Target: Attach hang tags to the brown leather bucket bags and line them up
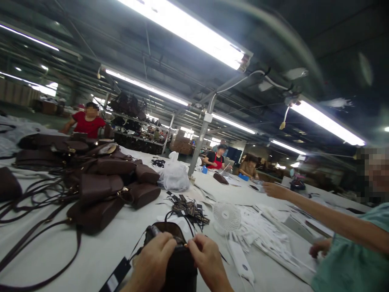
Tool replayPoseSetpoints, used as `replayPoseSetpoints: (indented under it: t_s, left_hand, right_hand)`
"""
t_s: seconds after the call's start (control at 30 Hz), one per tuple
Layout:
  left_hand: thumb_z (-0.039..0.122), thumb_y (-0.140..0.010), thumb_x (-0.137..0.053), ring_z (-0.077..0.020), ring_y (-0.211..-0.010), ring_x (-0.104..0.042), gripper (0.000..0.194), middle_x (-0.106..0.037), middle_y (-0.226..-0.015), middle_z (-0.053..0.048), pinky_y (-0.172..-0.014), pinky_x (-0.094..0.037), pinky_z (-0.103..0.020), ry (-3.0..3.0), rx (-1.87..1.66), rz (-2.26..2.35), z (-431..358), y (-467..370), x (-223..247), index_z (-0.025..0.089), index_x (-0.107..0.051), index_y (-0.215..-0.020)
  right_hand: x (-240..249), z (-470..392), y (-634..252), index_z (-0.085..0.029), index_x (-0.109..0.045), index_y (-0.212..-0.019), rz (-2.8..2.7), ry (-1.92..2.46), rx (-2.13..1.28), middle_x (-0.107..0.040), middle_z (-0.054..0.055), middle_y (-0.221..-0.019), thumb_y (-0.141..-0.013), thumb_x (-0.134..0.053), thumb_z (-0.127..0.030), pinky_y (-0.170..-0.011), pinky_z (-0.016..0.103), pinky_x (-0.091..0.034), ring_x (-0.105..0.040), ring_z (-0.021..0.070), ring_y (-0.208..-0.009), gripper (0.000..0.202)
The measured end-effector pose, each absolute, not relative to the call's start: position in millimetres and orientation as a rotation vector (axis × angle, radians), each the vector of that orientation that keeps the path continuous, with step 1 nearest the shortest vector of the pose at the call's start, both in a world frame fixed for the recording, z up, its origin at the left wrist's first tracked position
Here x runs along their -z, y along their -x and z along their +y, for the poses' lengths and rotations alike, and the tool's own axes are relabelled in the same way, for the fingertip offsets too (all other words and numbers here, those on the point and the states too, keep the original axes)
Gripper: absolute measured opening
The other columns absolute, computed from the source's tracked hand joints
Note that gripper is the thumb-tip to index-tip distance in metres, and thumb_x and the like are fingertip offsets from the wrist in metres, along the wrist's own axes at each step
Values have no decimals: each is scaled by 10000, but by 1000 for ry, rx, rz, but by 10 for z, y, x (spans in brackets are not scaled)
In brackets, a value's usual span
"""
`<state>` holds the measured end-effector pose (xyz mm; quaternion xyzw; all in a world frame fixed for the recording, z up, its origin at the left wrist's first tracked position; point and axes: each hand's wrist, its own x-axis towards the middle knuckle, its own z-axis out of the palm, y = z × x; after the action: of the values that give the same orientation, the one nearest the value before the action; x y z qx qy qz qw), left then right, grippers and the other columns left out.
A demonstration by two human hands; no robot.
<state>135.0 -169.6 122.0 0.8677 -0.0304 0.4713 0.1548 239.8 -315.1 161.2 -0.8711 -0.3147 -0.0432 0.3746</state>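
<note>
Both hands point(180, 261) closed on dark bag point(180, 271), grip seemingly pinching rim.

This is a big workshop where people work on bags. Long bright lamps point(146, 87) hang under a high metal roof. Brown bags point(103, 186) lie in a pile on a wide white table point(100, 255), with a heap of small black tags point(190, 211) close by. People sit at the tables, and brown boxes point(181, 144) are stacked farther back.
</note>
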Motion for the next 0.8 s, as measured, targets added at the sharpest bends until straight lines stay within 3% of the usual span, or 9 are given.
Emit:
replayPoseSetpoints:
  t_s: [0.1, 0.3, 0.5, 0.6, 0.67, 0.8]
  left_hand:
    - [57, -833, -388, -221, -778, -557, 231, -640, -833, -53, -708, -457, -330, -2540, -1221, -168, -1965, -1386, -1205, 199, -570, -825]
    - [119, -716, -526, -255, -795, -560, 189, -655, -861, -77, -721, -383, -379, -2603, -910, 0, -2125, -1519, -1114, 189, -592, -879]
    - [96, -780, -451, -250, -760, -571, 169, -653, -803, -75, -705, -347, -368, -2659, -787, 93, -2131, -1564, -1151, 200, -579, -817]
    - [84, -803, -430, -239, -730, -559, 174, -645, -775, -67, -670, -330, -353, -2659, -822, 107, -2145, -1492, -1227, 201, -559, -796]
    - [100, -847, -402, -233, -706, -549, 190, -637, -753, -68, -660, -327, -350, -2662, -842, 134, -2164, -1443, -1273, 196, -552, -782]
    - [128, -896, -388, -223, -702, -558, 207, -637, -737, -64, -682, -351, -349, -2664, -802, 138, -2173, -1392, -1319, 184, -555, -787]
  right_hand:
    - [-1589, -3200, -2258, -208, -560, -604, -864, 2280, 256, -628, 10, -590, -837, -448, -339, -562, 255, -337, -572, 157, -582, 290]
    - [-1272, -3260, -2254, -224, -596, -634, -982, 2199, 389, -653, 19, -599, -847, -501, -325, -535, 255, -329, -598, 163, -566, 254]
    - [-1109, -3262, -2227, -229, -612, -660, -1044, 2023, 460, -644, 31, -624, -873, -483, -354, -578, 258, -385, -588, 171, -596, 278]
    - [-1178, -3417, -2191, -232, -672, -783, -1065, 1884, 307, -662, 35, -706, -885, -483, -414, -641, 253, -453, -608, 179, -664, 282]
    - [-1189, -3545, -2196, -222, -669, -951, -959, 1859, 231, -679, 41, -834, -825, -588, -417, -688, 256, -488, -627, 192, -747, 246]
    - [-1055, -3611, -2211, -190, -499, -1264, -664, 1870, 135, -611, 99, -1205, -554, -781, -236, -829, 311, -509, -591, 263, -1057, 766]
